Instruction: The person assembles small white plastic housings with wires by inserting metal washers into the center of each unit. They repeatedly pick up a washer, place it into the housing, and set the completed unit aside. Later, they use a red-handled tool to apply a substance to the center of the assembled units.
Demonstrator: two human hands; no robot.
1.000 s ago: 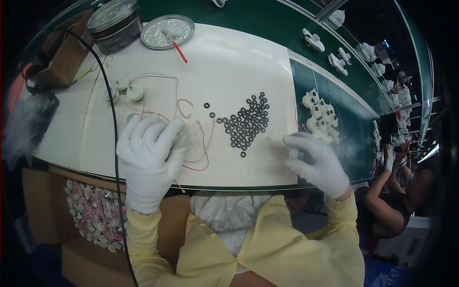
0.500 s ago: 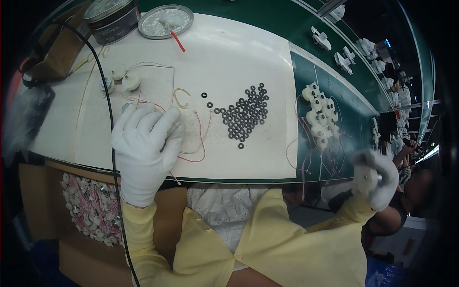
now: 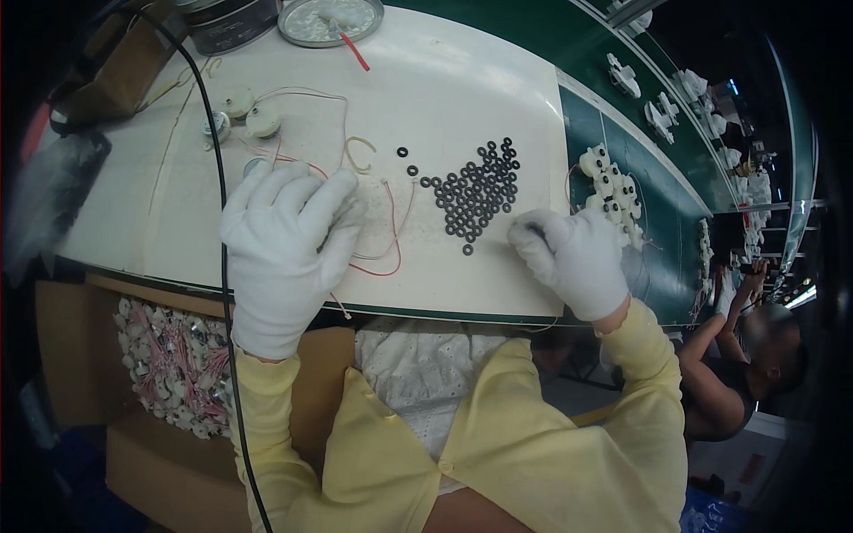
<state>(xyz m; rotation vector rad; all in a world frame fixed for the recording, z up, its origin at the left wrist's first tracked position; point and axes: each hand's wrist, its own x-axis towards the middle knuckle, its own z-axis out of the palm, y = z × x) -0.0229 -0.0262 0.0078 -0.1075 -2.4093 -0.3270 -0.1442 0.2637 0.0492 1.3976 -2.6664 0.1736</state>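
My left hand (image 3: pixel 286 235), in a white glove, rests on the white table with fingers bent and thumb drawn in. Whatever lies under its fingers is hidden; thin red and white wires (image 3: pixel 395 258) run out beside it. Part of a round grey piece (image 3: pixel 255 166) shows past its fingertips. My right hand (image 3: pixel 577 258), gloved too, hovers by the table's right side with curled fingers, and their contents cannot be seen. Between the hands lies a flat patch of small black rings (image 3: pixel 475 191). White round motors (image 3: pixel 613 191) with wires cluster beyond my right hand on a green surface.
Three motors (image 3: pixel 263 120) and a yellowish loop (image 3: pixel 359 153) lie at the left. Behind are a grease-filled lid (image 3: pixel 306 43) with a red-handled stick and a tin (image 3: pixel 227 27). A black cable (image 3: pixel 222 258) hangs in front. A carton (image 3: pixel 71 355) holds wired parts. A co-worker (image 3: pixel 724 391) sits right.
My right hand has swung left from beyond the table's right end, where a round white motor showed in it, to beside the black rings. My left hand keeps its place. The whole view has shifted slightly.
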